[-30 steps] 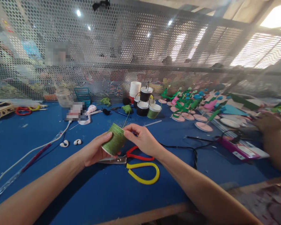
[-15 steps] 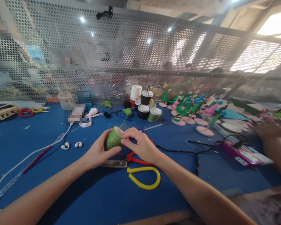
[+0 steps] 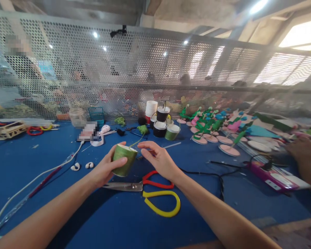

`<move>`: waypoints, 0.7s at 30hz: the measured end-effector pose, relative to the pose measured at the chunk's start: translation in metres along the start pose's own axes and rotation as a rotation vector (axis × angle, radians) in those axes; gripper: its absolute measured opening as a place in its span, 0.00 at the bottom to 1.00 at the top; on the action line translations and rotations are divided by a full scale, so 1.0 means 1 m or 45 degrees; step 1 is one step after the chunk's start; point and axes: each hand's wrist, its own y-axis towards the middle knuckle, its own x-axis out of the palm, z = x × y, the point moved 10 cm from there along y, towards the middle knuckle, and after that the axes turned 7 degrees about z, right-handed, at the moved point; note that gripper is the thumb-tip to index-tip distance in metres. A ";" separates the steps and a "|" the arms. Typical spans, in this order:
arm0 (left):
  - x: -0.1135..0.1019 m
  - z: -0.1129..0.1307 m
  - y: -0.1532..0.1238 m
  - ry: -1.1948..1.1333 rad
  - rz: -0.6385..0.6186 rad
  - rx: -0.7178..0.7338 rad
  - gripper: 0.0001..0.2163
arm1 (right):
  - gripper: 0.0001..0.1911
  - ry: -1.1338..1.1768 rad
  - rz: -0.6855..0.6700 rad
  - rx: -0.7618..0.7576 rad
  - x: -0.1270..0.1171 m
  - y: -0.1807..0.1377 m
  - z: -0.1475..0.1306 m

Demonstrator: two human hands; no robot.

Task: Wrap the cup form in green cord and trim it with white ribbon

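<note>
The yarn-wrapped cup (image 3: 123, 160), held upright just above the blades of the scissors (image 3: 145, 186), looks covered in green up to its rim. The yarn strand (image 3: 135, 142) running to the yarn ball (image 3: 143, 129) beyond the scissors looks uncut. The left hand (image 3: 103, 171) has its grip closed around the cup. The right hand (image 3: 159, 160) has its grip spread beside the rim.

You see: green cup (image 3: 123, 160) | scissors (image 3: 155, 193), one handle red, one yellow | blue table (image 3: 98, 214) | black and green pots (image 3: 163, 125) | pink discs (image 3: 224, 143)

Craft workshop: mesh-screened workbench (image 3: 41, 193), foam flowers (image 3: 209, 128).
</note>
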 end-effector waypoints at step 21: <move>-0.019 0.076 -0.012 1.012 0.358 1.033 0.33 | 0.34 -1.144 -0.966 0.114 0.039 -0.084 0.013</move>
